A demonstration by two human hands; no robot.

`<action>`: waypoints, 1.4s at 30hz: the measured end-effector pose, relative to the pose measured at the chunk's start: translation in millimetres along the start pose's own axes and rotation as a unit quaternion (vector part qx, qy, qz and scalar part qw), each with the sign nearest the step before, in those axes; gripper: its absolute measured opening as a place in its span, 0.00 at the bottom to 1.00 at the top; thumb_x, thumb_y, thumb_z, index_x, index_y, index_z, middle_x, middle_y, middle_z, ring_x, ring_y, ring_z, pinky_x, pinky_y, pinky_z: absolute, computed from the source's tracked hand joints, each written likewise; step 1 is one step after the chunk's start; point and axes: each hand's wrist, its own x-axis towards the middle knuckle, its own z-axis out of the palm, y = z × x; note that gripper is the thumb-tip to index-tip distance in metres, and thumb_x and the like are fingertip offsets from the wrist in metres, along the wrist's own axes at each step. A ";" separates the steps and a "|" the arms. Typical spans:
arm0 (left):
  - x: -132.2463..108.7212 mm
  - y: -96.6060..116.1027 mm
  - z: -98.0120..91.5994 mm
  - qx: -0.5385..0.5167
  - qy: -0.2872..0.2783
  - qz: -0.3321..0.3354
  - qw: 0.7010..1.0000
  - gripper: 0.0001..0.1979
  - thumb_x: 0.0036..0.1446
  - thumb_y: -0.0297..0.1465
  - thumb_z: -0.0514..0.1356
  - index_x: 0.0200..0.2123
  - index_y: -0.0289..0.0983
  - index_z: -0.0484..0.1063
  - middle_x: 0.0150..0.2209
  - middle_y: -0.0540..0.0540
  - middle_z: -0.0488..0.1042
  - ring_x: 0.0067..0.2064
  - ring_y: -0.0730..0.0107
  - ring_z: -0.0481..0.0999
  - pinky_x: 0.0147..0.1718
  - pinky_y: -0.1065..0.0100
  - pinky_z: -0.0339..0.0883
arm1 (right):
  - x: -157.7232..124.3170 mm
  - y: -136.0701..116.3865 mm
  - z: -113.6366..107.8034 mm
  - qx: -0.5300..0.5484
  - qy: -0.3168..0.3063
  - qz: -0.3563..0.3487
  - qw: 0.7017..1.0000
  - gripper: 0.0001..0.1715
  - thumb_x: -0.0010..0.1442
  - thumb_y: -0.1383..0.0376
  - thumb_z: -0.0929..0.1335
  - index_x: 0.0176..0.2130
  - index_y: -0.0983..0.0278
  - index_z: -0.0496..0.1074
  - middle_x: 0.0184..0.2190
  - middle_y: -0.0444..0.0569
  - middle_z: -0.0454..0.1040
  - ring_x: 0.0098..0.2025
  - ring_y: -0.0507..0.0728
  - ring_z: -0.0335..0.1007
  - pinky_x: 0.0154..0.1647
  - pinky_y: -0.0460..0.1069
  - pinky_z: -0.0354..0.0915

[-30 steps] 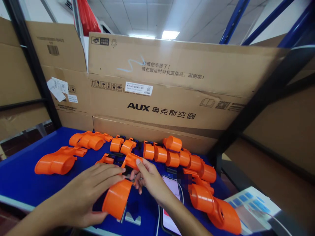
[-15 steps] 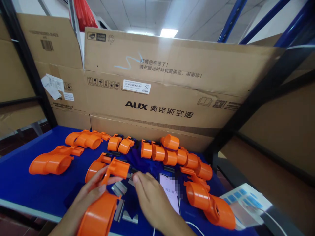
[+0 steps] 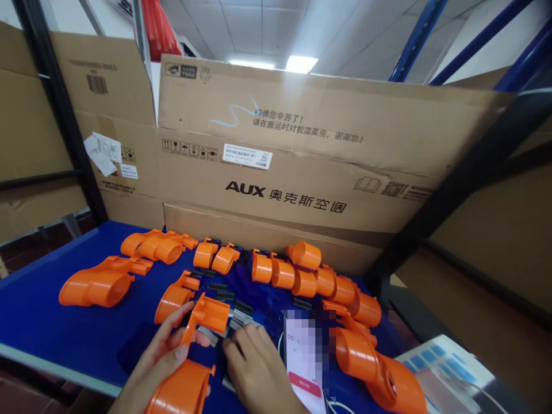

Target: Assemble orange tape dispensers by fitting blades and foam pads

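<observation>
My left hand is closed around an orange plastic part with a wide ring at the bottom and a flat bracket at the top. The bracket points up and right, past my thumb. My right hand is palm down on the blue surface, its fingers curled among short silver metal pieces. The fingertips are hidden, so what they pinch does not show. Several dark strips lie just behind. Another orange part sits behind my left hand.
More orange parts stand in a row along the cardboard wall, at left and at right. A phone with a cable lies right of my right hand. A white-and-blue sheet is at the right edge of the blue tabletop.
My right hand has moved down and toward me from beside the bracket's end, its fingers now curled lower. My left hand still grips the orange part. The view has shifted slightly.
</observation>
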 end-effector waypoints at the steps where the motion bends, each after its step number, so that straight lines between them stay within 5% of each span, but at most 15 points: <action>1: 2.2 -2.4 1.1 0.006 -0.003 0.005 1.000 0.46 0.51 0.42 0.71 0.69 0.52 0.53 0.40 0.45 0.81 0.27 0.54 0.83 0.28 0.54 0.77 | 0.6 4.4 -5.2 0.038 0.013 0.028 0.999 0.13 0.67 0.72 0.63 0.45 0.62 0.75 0.36 0.53 0.78 0.37 0.62 0.73 0.41 0.57 0.70; 4: 7.6 -9.7 3.7 0.019 -0.008 0.025 0.999 0.46 0.50 0.42 0.72 0.69 0.52 0.55 0.40 0.45 0.80 0.30 0.55 0.82 0.29 0.55 0.76 | 0.3 16.4 -18.5 0.234 0.058 0.153 0.958 0.13 0.71 0.67 0.61 0.47 0.61 0.73 0.35 0.52 0.79 0.36 0.60 0.76 0.38 0.54 0.73; 6: 9.8 -14.3 4.2 0.029 -0.008 0.031 0.999 0.44 0.50 0.43 0.71 0.68 0.53 0.57 0.41 0.45 0.80 0.31 0.55 0.81 0.32 0.55 0.76 | -1.2 21.8 -24.2 0.385 0.094 0.240 0.886 0.12 0.72 0.60 0.62 0.48 0.60 0.73 0.35 0.51 0.81 0.35 0.59 0.78 0.36 0.53 0.76; 9: 10.6 -20.8 4.7 0.040 -0.012 0.025 0.999 0.39 0.51 0.44 0.70 0.66 0.53 0.61 0.41 0.45 0.80 0.33 0.54 0.82 0.34 0.53 0.76 | -4.3 24.3 -27.4 0.534 0.122 0.273 0.791 0.16 0.67 0.52 0.68 0.45 0.61 0.74 0.38 0.53 0.82 0.37 0.62 0.81 0.37 0.55 0.78; 13: 8.7 -28.4 8.2 0.032 -0.023 0.016 0.999 0.35 0.53 0.44 0.67 0.64 0.54 0.62 0.40 0.47 0.77 0.31 0.53 0.81 0.32 0.49 0.77 | -4.6 18.7 -26.7 0.546 0.149 0.303 0.767 0.16 0.61 0.51 0.73 0.38 0.62 0.78 0.39 0.55 0.83 0.39 0.63 0.82 0.40 0.55 0.78; 17: 8.2 -30.7 7.1 0.052 -0.015 0.017 0.998 0.37 0.51 0.45 0.69 0.64 0.52 0.63 0.42 0.45 0.78 0.34 0.51 0.82 0.33 0.53 0.77 | 1.2 15.0 -28.5 0.521 0.145 0.320 0.778 0.13 0.64 0.55 0.72 0.42 0.63 0.77 0.37 0.54 0.83 0.40 0.62 0.82 0.41 0.52 0.76; 20: 10.0 -30.5 1.7 0.066 -0.008 0.011 0.998 0.37 0.51 0.45 0.69 0.63 0.49 0.65 0.40 0.44 0.80 0.37 0.50 0.82 0.37 0.54 0.77 | 3.2 19.8 -31.3 0.458 0.171 0.300 0.819 0.09 0.68 0.60 0.68 0.43 0.62 0.76 0.39 0.54 0.83 0.42 0.61 0.82 0.41 0.51 0.77; 24: 15.0 -32.1 -4.9 0.080 -0.022 0.000 0.997 0.35 0.50 0.47 0.69 0.61 0.46 0.70 0.38 0.44 0.82 0.36 0.50 0.82 0.37 0.53 0.76 | -3.2 30.0 -32.8 0.291 0.204 0.132 0.925 0.18 0.68 0.73 0.64 0.52 0.57 0.74 0.48 0.52 0.81 0.51 0.60 0.79 0.51 0.54 0.76; 27: 20.0 -33.2 -6.7 0.094 -0.032 0.027 0.995 0.33 0.47 0.48 0.71 0.56 0.45 0.76 0.34 0.44 0.83 0.39 0.50 0.82 0.41 0.56 0.73 | -8.2 36.4 -32.1 0.187 0.177 -0.005 0.966 0.32 0.64 0.80 0.63 0.61 0.57 0.68 0.54 0.52 0.79 0.56 0.60 0.76 0.54 0.54 0.76; 39: 24.4 -30.2 -6.4 0.063 -0.024 0.010 0.998 0.31 0.45 0.50 0.71 0.51 0.43 0.80 0.31 0.44 0.84 0.36 0.51 0.82 0.45 0.55 0.71 | -9.9 43.4 -41.5 0.136 0.122 -0.052 0.982 0.38 0.62 0.81 0.63 0.66 0.57 0.63 0.58 0.53 0.76 0.58 0.61 0.74 0.55 0.55 0.77; 42: 24.6 -25.7 -8.6 0.095 -0.055 -0.008 0.994 0.33 0.45 0.49 0.72 0.54 0.42 0.79 0.32 0.44 0.84 0.33 0.55 0.81 0.35 0.61 0.71 | -5.8 43.0 -44.4 0.183 0.102 -0.061 0.976 0.34 0.63 0.81 0.62 0.63 0.58 0.66 0.57 0.54 0.77 0.59 0.61 0.74 0.56 0.55 0.76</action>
